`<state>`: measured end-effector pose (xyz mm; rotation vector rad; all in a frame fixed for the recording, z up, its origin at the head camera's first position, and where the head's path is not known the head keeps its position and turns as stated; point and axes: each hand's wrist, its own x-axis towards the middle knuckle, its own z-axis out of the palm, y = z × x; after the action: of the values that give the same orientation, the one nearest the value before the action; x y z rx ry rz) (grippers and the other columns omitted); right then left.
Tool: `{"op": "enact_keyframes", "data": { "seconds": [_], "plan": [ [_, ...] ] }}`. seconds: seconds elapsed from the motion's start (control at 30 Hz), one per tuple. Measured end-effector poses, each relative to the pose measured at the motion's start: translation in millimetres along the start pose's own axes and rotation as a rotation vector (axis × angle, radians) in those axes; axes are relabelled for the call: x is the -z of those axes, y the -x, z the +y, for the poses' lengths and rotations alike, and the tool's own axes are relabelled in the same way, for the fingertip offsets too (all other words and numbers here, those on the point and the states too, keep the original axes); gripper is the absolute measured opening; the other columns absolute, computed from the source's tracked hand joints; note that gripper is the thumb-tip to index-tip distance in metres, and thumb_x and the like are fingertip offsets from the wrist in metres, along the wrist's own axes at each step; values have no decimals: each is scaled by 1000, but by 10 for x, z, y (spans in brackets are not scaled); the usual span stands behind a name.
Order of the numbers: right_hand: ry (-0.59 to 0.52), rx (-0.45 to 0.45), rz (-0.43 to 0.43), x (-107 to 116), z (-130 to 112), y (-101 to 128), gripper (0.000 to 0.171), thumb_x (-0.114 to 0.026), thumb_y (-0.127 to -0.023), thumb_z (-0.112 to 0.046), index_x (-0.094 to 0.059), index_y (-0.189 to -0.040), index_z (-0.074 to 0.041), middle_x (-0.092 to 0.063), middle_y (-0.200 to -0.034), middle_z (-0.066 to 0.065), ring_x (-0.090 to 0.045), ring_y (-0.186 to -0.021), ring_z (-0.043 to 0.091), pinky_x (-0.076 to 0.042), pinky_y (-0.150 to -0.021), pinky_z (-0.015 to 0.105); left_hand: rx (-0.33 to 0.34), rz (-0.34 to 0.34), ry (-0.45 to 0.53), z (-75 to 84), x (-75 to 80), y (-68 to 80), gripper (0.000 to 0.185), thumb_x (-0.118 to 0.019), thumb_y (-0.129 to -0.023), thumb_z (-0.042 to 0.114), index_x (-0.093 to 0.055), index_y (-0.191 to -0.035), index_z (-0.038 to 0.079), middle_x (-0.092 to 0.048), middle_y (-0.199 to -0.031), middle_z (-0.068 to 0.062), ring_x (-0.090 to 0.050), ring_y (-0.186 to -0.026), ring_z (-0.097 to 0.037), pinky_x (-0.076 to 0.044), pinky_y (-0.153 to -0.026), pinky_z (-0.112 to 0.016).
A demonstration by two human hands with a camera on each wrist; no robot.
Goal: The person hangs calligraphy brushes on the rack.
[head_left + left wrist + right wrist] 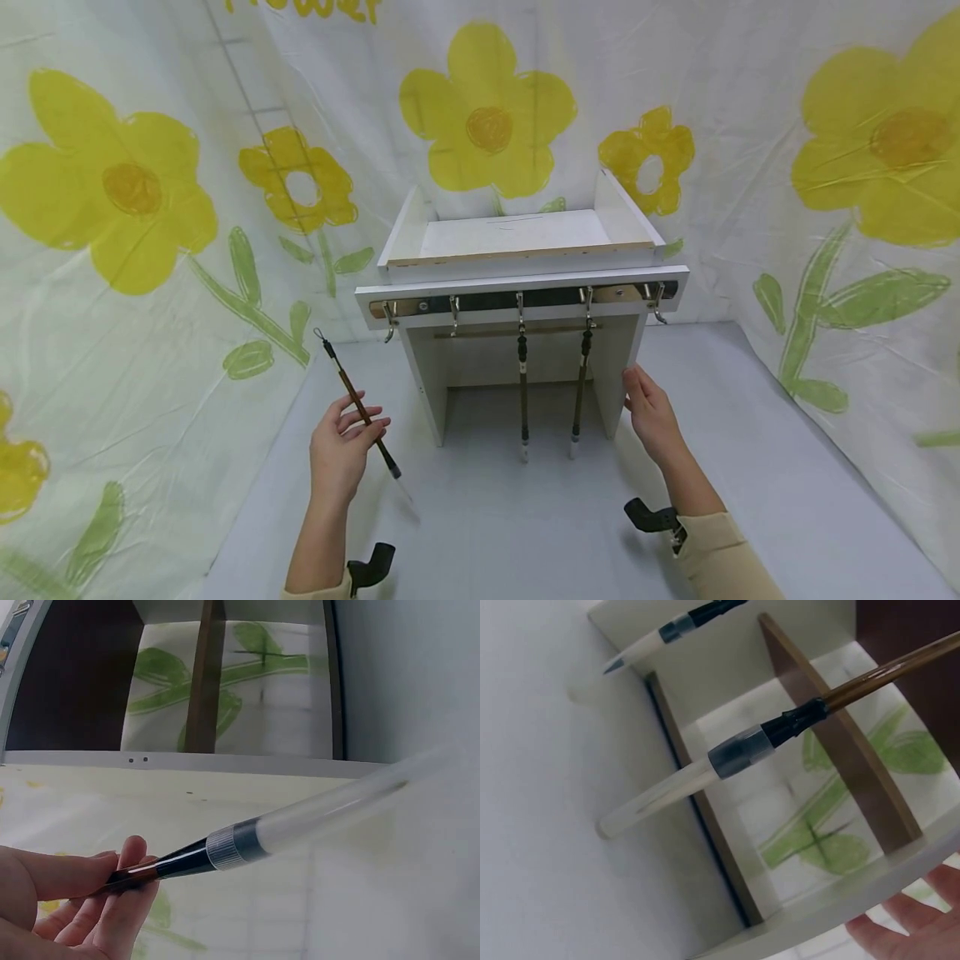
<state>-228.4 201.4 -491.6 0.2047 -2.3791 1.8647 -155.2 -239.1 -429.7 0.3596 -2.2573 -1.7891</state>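
From the head camera I see my left hand [341, 446] pinching a brush [360, 408] between thumb and fingers, about mid-shaft. The brush tilts, its loop end up toward 11 o'clock and its capped tip [401, 483] down toward 5 o'clock, just above the table [525, 533]. In the left wrist view the fingers [112, 889] curl round the dark shaft [176, 862], and the clear cap [330, 814] runs out toward 2 o'clock, blurred at its far end.

My right hand [651, 412] rests flat against the right side panel of the white stand [525, 283], fingers straight and close together, holding nothing. In the right wrist view only the fingertips [911, 930] show, at 5 o'clock, just under the panel's edge; whether they press on it I cannot tell from there.

The stand sits at 12 o'clock from my hands, in the middle of the table. A row of hooks [453, 304] runs under its front rail. Two more brushes hang from the hooks, tips down: one [522, 383] near the middle, the other [581, 387] just to its right, close to my right hand. Both wear clear caps, seen close in the right wrist view [675, 787].

A cloth backdrop [135, 192] with yellow flowers surrounds the table.
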Motion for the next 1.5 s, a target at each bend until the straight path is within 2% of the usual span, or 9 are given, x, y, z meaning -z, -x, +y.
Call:
{"op": "enact_keyframes", "data": {
  "seconds": [0.2,0.43,0.77,1.13,1.5],
  "plan": [
    [-10,3,2,-5,-16,4,65,-31,-108,-52,-26,-161,-16,-27,-165,14,-30,-150,38,-36,-115,60,-44,30,-22,68,-8,53,49,-67,-95,0,-53,-140,15,-70,-118,-16,-75,-87,-6,-59,-79,-18],
    [-20,5,-6,-9,-18,9,65,-31,-108,-52,-25,-161,-14,-27,-165,15,-29,-150,38,-36,-115,60,-102,49,-25,174,-30,143,48,-69,-94,-1,-56,-137,15,-72,-115,-15,-76,-93,-18,-59,-78,-16],
    [-20,2,5,-8,-36,18,66,-31,-108,-53,-25,-161,-15,-26,-165,14,-29,-150,38,-36,-114,59,-167,50,-28,298,-66,225,49,-71,-93,-1,-57,-136,16,-73,-113,-11,-76,-91,-15,-59,-79,-17],
    [-13,-7,8,-10,-46,23,66,-31,-108,-53,-24,-162,-15,-25,-166,14,-28,-150,39,-35,-115,60,-256,49,61,399,-111,329,50,-70,-90,-8,-59,-133,13,-73,-111,-17,-76,-89,-15,-60,-82,-22],
    [-9,-11,-8,8,-58,25,65,-31,-108,-52,-24,-162,-16,-24,-166,14,-27,-151,40,-35,-115,61,-298,52,82,448,-159,399,50,-70,-89,-10,-60,-133,13,-73,-110,-18,-76,-89,-14,-59,-83,-22]
  ]
}}
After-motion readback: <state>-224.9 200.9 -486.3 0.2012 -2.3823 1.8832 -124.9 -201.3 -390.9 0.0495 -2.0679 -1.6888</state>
